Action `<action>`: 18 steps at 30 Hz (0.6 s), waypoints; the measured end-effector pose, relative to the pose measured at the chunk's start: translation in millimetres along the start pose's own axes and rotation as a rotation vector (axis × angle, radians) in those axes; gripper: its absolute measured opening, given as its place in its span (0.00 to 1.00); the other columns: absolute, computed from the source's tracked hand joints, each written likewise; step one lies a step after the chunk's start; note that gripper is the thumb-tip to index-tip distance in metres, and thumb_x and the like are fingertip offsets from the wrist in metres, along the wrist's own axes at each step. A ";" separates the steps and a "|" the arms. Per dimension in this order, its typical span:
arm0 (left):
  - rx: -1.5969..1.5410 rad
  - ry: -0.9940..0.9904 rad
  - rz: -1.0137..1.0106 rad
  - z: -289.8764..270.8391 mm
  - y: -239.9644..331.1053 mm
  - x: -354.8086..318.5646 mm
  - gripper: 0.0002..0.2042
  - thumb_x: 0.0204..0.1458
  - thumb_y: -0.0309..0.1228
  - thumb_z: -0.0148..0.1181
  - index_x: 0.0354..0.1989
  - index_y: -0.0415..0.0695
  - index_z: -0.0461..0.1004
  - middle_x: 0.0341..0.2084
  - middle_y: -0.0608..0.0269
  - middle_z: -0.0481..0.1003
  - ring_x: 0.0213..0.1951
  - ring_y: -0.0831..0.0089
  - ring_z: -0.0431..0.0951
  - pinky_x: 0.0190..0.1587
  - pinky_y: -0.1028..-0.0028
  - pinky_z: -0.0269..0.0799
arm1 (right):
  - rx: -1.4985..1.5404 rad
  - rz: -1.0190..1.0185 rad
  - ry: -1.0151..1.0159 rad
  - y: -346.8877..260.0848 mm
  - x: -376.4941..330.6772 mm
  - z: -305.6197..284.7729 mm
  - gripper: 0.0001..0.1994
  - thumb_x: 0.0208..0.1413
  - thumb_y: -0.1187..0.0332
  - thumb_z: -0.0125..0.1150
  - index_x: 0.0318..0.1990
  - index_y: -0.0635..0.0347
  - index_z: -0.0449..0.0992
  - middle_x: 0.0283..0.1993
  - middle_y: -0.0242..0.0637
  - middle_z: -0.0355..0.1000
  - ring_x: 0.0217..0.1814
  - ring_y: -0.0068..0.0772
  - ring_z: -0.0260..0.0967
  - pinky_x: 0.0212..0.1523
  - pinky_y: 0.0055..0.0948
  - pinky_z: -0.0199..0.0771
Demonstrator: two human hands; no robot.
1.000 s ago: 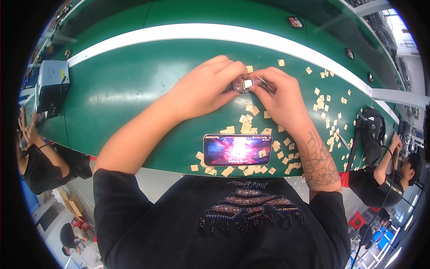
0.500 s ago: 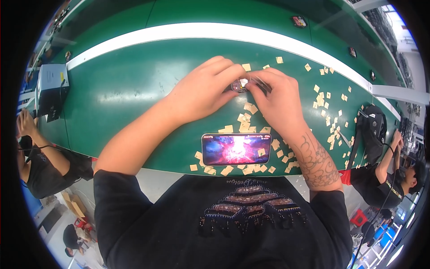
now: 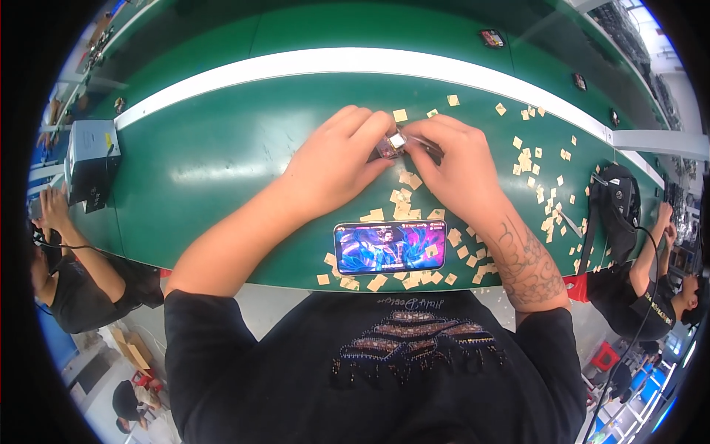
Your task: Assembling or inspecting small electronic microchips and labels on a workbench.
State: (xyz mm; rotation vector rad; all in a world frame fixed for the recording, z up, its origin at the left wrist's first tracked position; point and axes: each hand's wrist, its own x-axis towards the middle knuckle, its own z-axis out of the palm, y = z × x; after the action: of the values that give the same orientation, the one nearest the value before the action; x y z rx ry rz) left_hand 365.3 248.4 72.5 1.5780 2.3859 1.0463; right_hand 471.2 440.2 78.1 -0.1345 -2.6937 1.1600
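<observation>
My left hand (image 3: 334, 161) is closed around the edge of a small dark electronic module (image 3: 386, 149), a bright silvery-white square patch (image 3: 398, 140) showing on its upper side. Pinched in my right hand (image 3: 460, 159) is a pair of slim metal tweezers (image 3: 430, 143), its tip close against the module. Whether the tip touches the patch or grips anything is too small to tell. Both hands are held together above the green table (image 3: 214, 140). Below them lies a phone (image 3: 390, 248) with a bright picture on its screen.
Many small pale-yellow squares (image 3: 400, 195) lie around the phone and to the right. Another pair of tweezers (image 3: 569, 223) rests near a black bag (image 3: 620, 198). A box (image 3: 92, 157) stands at left. Beyond a white rail (image 3: 296, 65) lie small modules (image 3: 492, 38). People sit at both sides.
The module has tilted in my left hand, so its bright patch shows more. My right hand stays beside it with the tweezers. The phone's picture has changed, and the whole view has shifted slightly.
</observation>
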 end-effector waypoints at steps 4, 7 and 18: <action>0.008 -0.010 0.021 -1.1 -3.7 -0.8 0.21 0.49 0.27 0.76 0.51 0.43 0.74 0.44 0.55 0.78 0.48 0.52 0.78 0.50 0.59 0.76 | -0.054 -0.077 -0.053 9.0 4.6 -7.9 0.05 0.58 0.73 0.69 0.41 0.59 0.83 0.37 0.39 0.76 0.35 0.46 0.79 0.37 0.41 0.78; 0.014 -0.028 0.043 -2.5 -5.1 0.1 0.21 0.48 0.27 0.76 0.50 0.43 0.75 0.43 0.56 0.78 0.47 0.53 0.78 0.49 0.59 0.77 | -0.017 -0.095 -0.081 10.4 7.6 -9.8 0.05 0.58 0.73 0.69 0.41 0.59 0.83 0.37 0.38 0.75 0.35 0.46 0.79 0.37 0.41 0.79; 0.100 -0.043 0.156 -0.3 -6.2 1.4 0.16 0.49 0.25 0.74 0.48 0.45 0.82 0.44 0.60 0.76 0.46 0.58 0.78 0.46 0.62 0.79 | 0.019 -0.082 -0.109 17.1 11.1 -10.6 0.05 0.57 0.74 0.68 0.40 0.61 0.81 0.35 0.41 0.76 0.36 0.46 0.80 0.37 0.40 0.79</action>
State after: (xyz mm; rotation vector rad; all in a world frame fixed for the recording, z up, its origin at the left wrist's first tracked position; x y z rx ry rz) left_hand 359.7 248.0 69.5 1.8261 2.3536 0.9207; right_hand 462.8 461.3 74.4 0.0433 -2.7517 1.2005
